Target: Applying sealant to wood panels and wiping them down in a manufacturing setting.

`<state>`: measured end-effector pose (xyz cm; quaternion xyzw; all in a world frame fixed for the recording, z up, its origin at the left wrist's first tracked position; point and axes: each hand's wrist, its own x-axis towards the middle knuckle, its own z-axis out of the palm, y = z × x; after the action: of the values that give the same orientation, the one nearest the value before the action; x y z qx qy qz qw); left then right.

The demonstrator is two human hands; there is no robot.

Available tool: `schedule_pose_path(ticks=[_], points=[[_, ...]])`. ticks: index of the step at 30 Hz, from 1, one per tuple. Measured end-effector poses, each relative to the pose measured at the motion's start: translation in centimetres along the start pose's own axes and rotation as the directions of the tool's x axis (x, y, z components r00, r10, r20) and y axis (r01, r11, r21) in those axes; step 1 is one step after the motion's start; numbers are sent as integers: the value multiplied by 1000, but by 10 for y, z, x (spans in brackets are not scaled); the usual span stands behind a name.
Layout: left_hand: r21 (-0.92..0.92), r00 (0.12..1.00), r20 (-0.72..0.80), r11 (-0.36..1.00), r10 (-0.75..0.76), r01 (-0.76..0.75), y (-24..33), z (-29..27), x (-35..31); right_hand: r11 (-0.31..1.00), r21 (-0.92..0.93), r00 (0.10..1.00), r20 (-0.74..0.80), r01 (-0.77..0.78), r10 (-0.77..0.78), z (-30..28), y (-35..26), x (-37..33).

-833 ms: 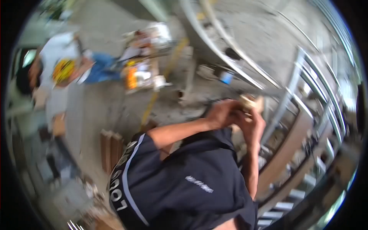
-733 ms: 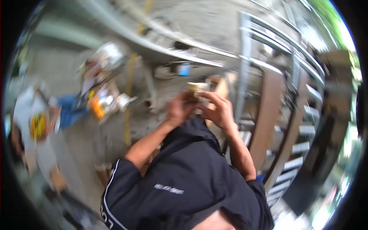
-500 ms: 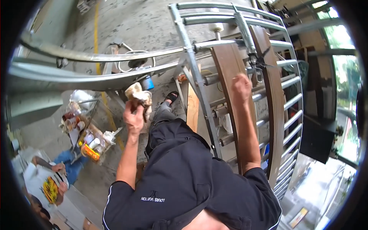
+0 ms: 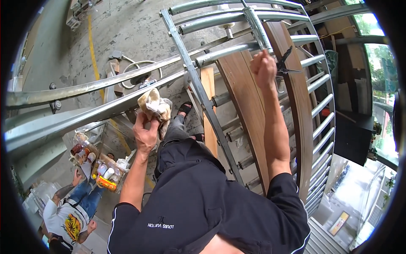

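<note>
My left hand [image 4: 146, 131] is closed around a crumpled, stained white cloth [image 4: 155, 103], which sticks out above the fingers. My right hand [image 4: 264, 68] is curled into a fist over the far end of a brown board [image 4: 245, 89], just below a short grey metal tube [image 4: 257, 29]. Whether anything is inside that fist is hidden. Close to its right side, a dark pointed metal piece [image 4: 288, 63] lies across a second brown board [image 4: 298, 110]. Both boards rest along a rack of grey metal bars [image 4: 320, 84].
Long curved metal rails [image 4: 97, 84] run off to the left. Beyond them a coiled white hose [image 4: 139, 63] lies on the concrete floor [image 4: 139, 25]. A cart with bottles [image 4: 108, 171] stands left, beside another person [image 4: 72, 216]. A light wooden plank [image 4: 207, 84] leans by the rack.
My right hand has moved farther away along the board, up toward the metal tube. The cloth stays in my left hand. The whole view has shifted and turned slightly.
</note>
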<state>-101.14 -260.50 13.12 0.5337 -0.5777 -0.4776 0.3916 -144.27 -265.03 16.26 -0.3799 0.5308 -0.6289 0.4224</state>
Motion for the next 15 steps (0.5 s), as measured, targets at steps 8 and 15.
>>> schedule_pose_path(ticks=[8,15], points=[[23,991,124,999,-43,40,10,14,34,996,35,996,6,-86,86,7,10,5],[8,972,220,997,-79,79,11,33,60,926,-377,999,-42,11,-29,10,28,37]])
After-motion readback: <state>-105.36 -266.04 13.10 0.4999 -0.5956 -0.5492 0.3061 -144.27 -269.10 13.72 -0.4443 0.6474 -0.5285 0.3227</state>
